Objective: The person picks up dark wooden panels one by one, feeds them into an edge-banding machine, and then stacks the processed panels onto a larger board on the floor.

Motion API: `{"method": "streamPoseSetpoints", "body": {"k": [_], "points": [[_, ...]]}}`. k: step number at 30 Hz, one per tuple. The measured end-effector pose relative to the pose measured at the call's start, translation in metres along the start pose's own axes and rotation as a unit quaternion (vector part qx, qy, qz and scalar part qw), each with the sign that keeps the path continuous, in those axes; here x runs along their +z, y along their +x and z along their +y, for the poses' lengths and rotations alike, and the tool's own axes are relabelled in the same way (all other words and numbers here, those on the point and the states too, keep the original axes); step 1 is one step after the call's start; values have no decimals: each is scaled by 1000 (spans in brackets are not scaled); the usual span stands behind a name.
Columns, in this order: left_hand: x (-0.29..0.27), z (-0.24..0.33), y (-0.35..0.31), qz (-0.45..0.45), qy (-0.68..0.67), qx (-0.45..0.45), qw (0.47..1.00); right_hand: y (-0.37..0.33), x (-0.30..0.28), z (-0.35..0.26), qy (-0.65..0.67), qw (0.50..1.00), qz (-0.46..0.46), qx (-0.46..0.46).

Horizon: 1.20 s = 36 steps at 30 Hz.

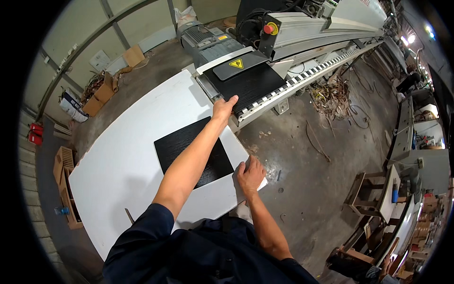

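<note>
My left hand (224, 109) reaches forward to the near edge of a black wood-grain panel (253, 87) lying on the machine's infeed. Its thumb is stretched out and apart, touching the panel's edge; the other fingers are partly hidden. A second black panel (189, 149) lies flat on the white table (123, 146), partly covered by my left forearm. At the table's right corner, my right hand (251, 175) rests with its fingers spread and slightly bent, holding nothing.
The long machine (321, 35) runs to the far right, with a red emergency button (269, 29), a grey motor (205, 40) and a toothed conveyor track (302, 75). Strip offcuts (331, 99) heap on the floor beside it. A wooden stand (376, 194) is at right, cardboard boxes (100, 97) at left.
</note>
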<state>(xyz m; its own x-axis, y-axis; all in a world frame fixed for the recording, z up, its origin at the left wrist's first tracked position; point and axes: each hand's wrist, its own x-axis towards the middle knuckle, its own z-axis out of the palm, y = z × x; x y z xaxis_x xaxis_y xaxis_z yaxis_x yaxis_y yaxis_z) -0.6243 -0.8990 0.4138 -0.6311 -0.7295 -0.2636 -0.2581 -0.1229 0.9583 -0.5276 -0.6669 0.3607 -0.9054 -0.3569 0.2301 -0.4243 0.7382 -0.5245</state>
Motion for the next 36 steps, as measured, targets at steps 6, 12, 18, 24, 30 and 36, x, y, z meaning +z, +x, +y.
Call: {"method": "streamPoseSetpoints", "body": {"k": [6, 12, 18, 24, 30, 36], "points": [[-16, -12, -8, 47, -184, -38, 981, 1, -2, -1, 5, 1000, -3, 13], [-123, -49, -67, 21, -302, -85, 949, -3, 2, -3, -4, 1000, -8, -7], [-200, -60, -187, 1, -302, -101, 948, -1, 6, 10, 1, 999, 19, -29], [-220, -95, -241, 51, -288, -101, 951, -4, 7, 19, 41, 994, 17, -102], [-213, -98, -254, 136, -13, -17, 990, -18, -6, 10, 41, 967, -80, -238], [-217, -103, -273, 80, 378, 32, 922, -10, -8, 0, 84, 953, -128, -261]]}}
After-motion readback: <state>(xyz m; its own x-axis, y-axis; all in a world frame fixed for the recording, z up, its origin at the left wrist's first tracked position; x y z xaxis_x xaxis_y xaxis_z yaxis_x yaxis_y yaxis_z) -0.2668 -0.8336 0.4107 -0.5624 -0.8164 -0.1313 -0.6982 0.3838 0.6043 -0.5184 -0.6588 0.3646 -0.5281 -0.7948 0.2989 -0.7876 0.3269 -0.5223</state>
